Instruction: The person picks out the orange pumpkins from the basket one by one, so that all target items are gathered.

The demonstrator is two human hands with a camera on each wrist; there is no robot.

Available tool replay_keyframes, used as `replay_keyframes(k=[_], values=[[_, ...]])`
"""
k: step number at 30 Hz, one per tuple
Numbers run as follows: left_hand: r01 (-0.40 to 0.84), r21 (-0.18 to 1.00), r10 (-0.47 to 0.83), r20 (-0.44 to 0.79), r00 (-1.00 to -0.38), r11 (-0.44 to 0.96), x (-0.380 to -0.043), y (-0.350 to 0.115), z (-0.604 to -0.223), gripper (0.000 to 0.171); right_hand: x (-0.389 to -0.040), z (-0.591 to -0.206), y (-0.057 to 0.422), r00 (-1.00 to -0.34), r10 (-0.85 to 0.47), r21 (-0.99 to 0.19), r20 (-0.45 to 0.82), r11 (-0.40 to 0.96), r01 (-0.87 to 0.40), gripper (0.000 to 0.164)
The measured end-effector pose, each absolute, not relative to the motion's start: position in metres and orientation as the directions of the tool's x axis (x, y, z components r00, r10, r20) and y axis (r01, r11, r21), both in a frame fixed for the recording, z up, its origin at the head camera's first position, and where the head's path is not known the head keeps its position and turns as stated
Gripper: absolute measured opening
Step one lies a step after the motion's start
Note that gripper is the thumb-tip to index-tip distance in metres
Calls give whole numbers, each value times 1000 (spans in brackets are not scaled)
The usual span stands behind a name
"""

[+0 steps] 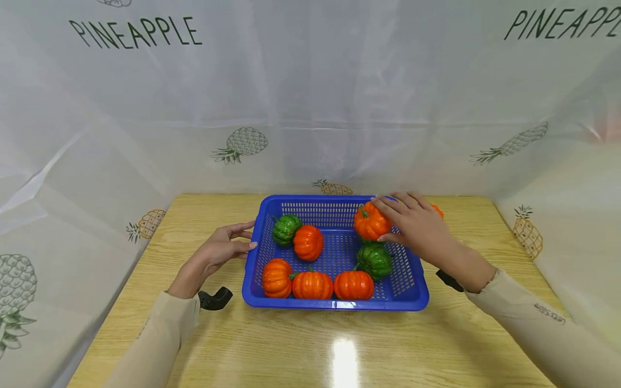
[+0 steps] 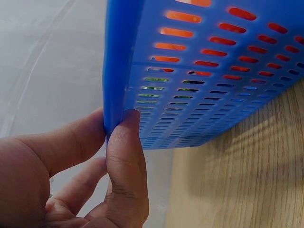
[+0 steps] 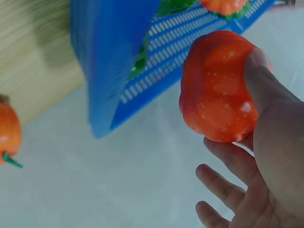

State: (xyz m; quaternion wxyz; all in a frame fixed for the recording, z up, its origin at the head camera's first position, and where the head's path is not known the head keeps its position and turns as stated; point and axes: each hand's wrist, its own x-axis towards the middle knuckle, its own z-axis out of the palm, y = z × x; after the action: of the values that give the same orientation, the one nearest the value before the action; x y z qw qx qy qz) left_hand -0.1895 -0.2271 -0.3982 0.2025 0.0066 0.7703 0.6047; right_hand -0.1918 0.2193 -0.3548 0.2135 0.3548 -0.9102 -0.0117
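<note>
A blue plastic basket (image 1: 301, 303) with slotted walls stands on the table. My left hand (image 1: 223, 248) pinches its left rim between thumb and fingers, plain in the left wrist view. Over the back right of the basket, my right hand (image 1: 421, 226) grips an orange toy pumpkin (image 1: 371, 222) with thumb and fingertips; the other fingers are spread. Inside lie several orange pumpkins, three along the front wall and one orange pumpkin (image 1: 308, 243) farther back. Beside that one is a green pumpkin (image 1: 286, 229). Another green pumpkin (image 1: 374, 261) sits below the held one.
Outside the basket at the right lies another orange pumpkin (image 3: 8, 130), mostly hidden behind my right hand in the head view. The wooden table (image 1: 271, 345) is backed and flanked by a white pineapple-print sheet (image 1: 310, 97).
</note>
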Motion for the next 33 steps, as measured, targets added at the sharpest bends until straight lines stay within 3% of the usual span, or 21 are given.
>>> replay_keyframes(k=[5, 12, 33], values=[[-234, 936, 258, -303, -917, 264, -188, -226, -396, 70, -187, -355, 240, -671, -595, 100, 442, 776, -622, 79], [-235, 937, 260, -302, -917, 257, -188, -226, -397, 70, -182, -358, 268, -682, -516, 53, 519, 815, -577, 95], [-225, 937, 265, -296, -918, 266, -188, -227, -398, 70, -183, -390, 343, -799, -294, -60, 525, 923, -379, 101]])
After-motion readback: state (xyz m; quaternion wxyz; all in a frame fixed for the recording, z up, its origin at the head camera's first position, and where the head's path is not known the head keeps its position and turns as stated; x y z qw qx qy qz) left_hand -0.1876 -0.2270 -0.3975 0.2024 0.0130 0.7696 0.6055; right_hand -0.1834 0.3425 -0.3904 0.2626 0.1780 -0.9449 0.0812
